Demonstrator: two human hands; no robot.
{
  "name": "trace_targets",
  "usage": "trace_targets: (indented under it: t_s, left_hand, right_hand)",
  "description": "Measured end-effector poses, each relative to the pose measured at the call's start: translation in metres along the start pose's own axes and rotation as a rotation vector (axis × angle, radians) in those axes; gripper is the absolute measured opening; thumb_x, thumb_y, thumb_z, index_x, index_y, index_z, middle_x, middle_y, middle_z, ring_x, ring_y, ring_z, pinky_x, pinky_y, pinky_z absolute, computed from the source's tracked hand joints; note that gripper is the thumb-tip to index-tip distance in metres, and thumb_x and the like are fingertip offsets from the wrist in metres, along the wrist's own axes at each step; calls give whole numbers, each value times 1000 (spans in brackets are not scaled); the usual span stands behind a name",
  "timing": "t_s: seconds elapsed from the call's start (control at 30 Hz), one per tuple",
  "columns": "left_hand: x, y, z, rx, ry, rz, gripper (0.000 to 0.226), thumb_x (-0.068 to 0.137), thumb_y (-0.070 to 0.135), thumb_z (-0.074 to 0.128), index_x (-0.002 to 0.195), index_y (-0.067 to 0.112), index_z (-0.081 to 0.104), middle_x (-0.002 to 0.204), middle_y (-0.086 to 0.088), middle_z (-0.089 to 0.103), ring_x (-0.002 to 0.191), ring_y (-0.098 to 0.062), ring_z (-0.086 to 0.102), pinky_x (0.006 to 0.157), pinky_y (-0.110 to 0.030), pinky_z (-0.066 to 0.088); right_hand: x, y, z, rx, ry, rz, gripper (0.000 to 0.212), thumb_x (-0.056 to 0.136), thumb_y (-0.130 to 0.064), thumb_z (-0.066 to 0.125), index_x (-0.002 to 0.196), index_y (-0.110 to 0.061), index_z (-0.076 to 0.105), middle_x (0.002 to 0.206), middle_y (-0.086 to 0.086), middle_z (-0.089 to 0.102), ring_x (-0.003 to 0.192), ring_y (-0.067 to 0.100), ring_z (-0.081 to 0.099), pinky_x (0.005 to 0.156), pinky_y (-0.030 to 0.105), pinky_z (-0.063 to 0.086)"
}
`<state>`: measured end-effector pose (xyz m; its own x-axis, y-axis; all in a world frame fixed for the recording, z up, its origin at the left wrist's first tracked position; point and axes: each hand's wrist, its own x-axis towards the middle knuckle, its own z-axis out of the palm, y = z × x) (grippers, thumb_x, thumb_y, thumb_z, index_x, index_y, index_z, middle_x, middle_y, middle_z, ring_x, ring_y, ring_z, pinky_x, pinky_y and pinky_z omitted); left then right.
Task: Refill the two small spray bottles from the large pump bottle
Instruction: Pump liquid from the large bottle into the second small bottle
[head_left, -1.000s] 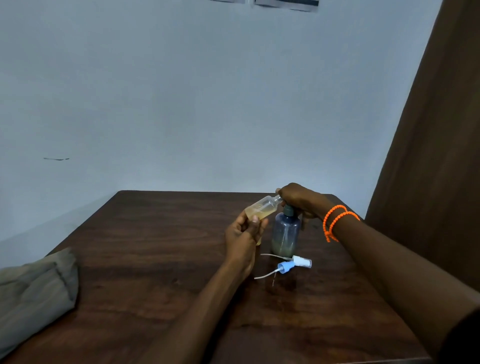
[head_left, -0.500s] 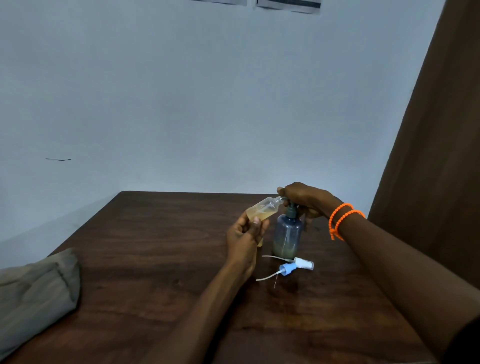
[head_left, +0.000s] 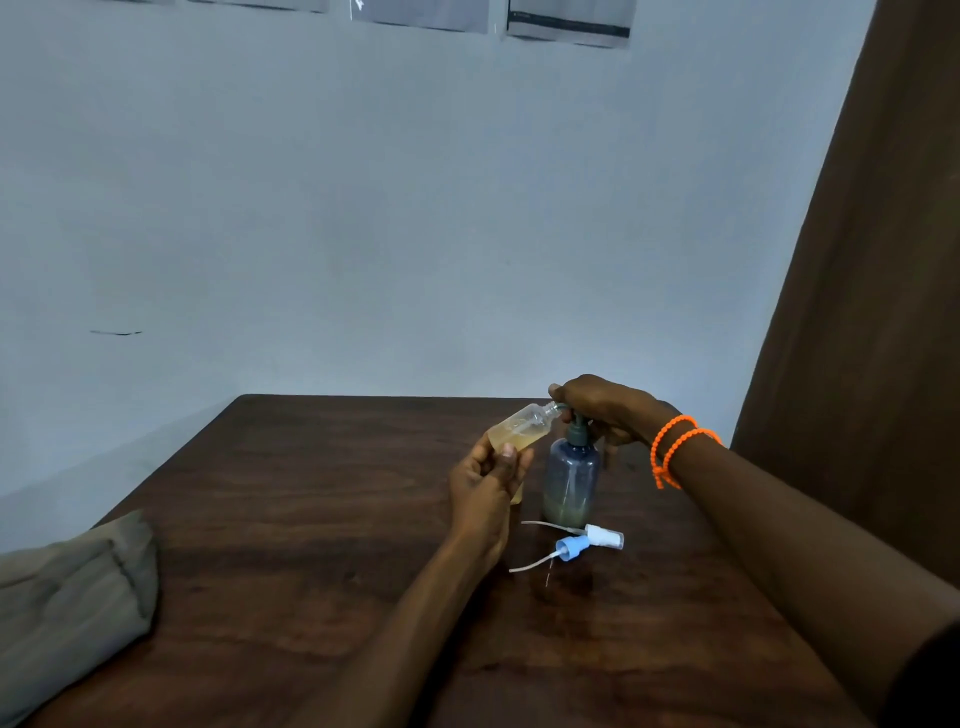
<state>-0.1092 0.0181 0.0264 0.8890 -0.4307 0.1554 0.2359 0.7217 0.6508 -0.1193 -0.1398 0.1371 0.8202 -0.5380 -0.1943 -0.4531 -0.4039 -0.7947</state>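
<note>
Dark wooden table against a pale wall. Left hand curled round a small spray bottle, tilted, neck at the pump spout. Right hand curled over the head of the large pump bottle, upright just beside. Two spray caps lying in front. Papers on the wall, writing too blurred to read; no label readable on either bottle. Folded cloth at left.
</note>
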Motion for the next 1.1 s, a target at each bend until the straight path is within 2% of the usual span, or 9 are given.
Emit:
trace_targets:
  t_s: [0.17,0.23,0.3,0.37,0.5,0.67,0.83,0.97,1.1]
  left_hand:
    - [-1,-2,0,17,-13,1,28,99,-2,54,125,0,63,117,-13,73,106,-18,71,93,-28,58]
    - [-3,-2,0,18,-17,-2,26,99,-2,53,122,2,65,115,-11,74,105,-17,72,94,-29,58]
    - [-3,-1,0,22,-15,-1,24,99,-2,53,120,3,65,112,-10,74,102,-16,73,94,-29,58]
    - [-1,-2,-1,17,-6,7,25,99,-3,53,121,2,65,113,-12,74,100,-17,72,92,-28,59]
    - [2,-3,-1,10,-3,7,26,99,-3,53,123,1,64,114,-11,74,103,-20,71,91,-27,59]
    - [1,-2,-2,31,0,13,28,100,-2,53,126,-1,63,117,-12,72,104,-18,70,91,-26,58]
    - [1,-2,0,14,-6,3,28,100,-2,53,125,-1,63,113,-9,75,103,-16,72,91,-26,58]
    - [3,-2,0,21,-19,10,27,100,-1,52,124,1,64,112,-8,76,103,-16,72,89,-24,58]
    - [-1,-2,1,12,-21,-5,28,100,-2,52,126,-1,62,112,-9,75,104,-16,72,90,-24,58]
  right_hand:
    - [3,5,14,68,7,-35,23,91,-12,43,74,-10,58,75,12,54,70,25,49,62,34,41]
    - [-1,6,12,40,10,-26,21,89,-15,43,75,-11,58,77,12,54,73,28,49,64,35,41]
    - [-8,2,5,20,23,-9,19,91,-24,47,81,-11,57,83,11,54,76,32,51,69,42,42]
    - [-12,-1,0,-17,23,-10,22,97,-27,47,83,-11,53,86,11,51,73,30,50,67,39,43]
    - [-1,2,3,-14,39,-40,20,98,-18,44,82,-11,54,85,13,52,75,28,47,65,36,39]
    - [-5,7,5,-24,6,-44,26,96,-6,42,73,-11,55,72,13,45,64,27,42,58,35,34]
    - [-6,0,0,4,6,-24,28,103,-33,47,85,-13,52,86,4,53,80,28,50,72,44,44]
    - [2,10,9,207,11,-33,21,102,-19,47,84,-11,54,76,8,50,64,19,48,63,34,42]
    - [-2,9,8,170,4,-43,22,100,-17,45,81,-11,54,74,8,48,62,20,45,58,33,38]
